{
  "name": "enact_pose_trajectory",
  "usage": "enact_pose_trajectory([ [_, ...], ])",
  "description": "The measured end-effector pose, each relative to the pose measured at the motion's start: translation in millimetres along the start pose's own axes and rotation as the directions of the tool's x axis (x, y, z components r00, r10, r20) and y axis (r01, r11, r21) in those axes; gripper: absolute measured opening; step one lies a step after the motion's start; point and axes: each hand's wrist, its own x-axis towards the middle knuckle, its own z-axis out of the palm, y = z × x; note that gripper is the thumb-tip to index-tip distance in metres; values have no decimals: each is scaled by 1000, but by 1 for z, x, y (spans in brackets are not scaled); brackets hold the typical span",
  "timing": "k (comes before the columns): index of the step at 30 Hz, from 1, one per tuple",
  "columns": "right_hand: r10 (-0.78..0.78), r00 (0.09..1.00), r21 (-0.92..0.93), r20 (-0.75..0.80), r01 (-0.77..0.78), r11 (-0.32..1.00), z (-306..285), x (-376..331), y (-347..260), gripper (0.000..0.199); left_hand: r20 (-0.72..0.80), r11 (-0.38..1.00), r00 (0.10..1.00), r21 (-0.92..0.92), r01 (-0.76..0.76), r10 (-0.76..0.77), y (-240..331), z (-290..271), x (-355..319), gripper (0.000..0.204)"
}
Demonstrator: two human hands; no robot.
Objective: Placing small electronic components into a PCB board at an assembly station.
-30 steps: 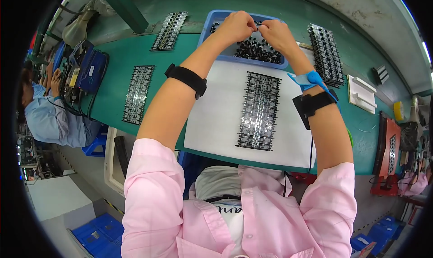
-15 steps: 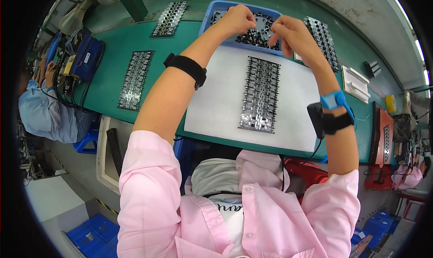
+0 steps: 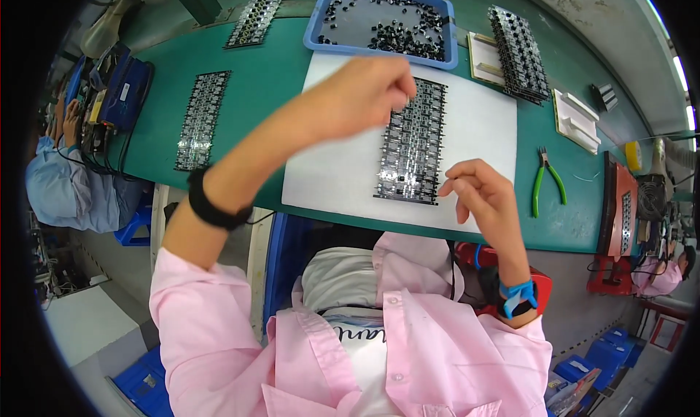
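A panel of small circuit boards [image 3: 413, 143] lies on the white mat [image 3: 328, 176], its rows running away from me. My left hand [image 3: 368, 92] hangs over the far end of this panel with its fingers curled in; what they hold, if anything, is hidden. At the near right corner of the same panel is my right hand [image 3: 485, 198], thumb and forefinger drawn together in a pinch. Anything between those fingertips is too small to make out. Beyond the mat stands a blue tray [image 3: 453, 41] with many loose small black parts [image 3: 408, 39] in it.
Green-handled cutters [image 3: 547, 184] lie right of the mat. A stack of board panels [image 3: 519, 56] and a white fixture [image 3: 576, 120] are at the far right. More panels [image 3: 203, 122] lie left. Another person [image 3: 73, 184] works at far left, beside a blue machine [image 3: 135, 85].
Both hands have come back from the blue tray to the board panel, the right one reaching its near end. The cutters, hidden by my right arm before, now show.
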Motion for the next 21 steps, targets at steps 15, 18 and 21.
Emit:
enact_pose_trajectory([
  [15, -123, 968, 257, -217, 179, 950, 19, -3, 41, 5, -241, 989, 970, 135, 53, -19, -24, 75, -49, 11],
  [18, -153, 960, 257, -233, 212, 943, 19, -3, 45, 4, -239, 986, 970, 145, 82, -46, -24, 74, -49, 13],
  [21, -209, 955, 228, -213, 256, 939, 19, -3, 48, 4, -227, 986, 972, 141, 88, -55, -24, 75, -48, 16],
])
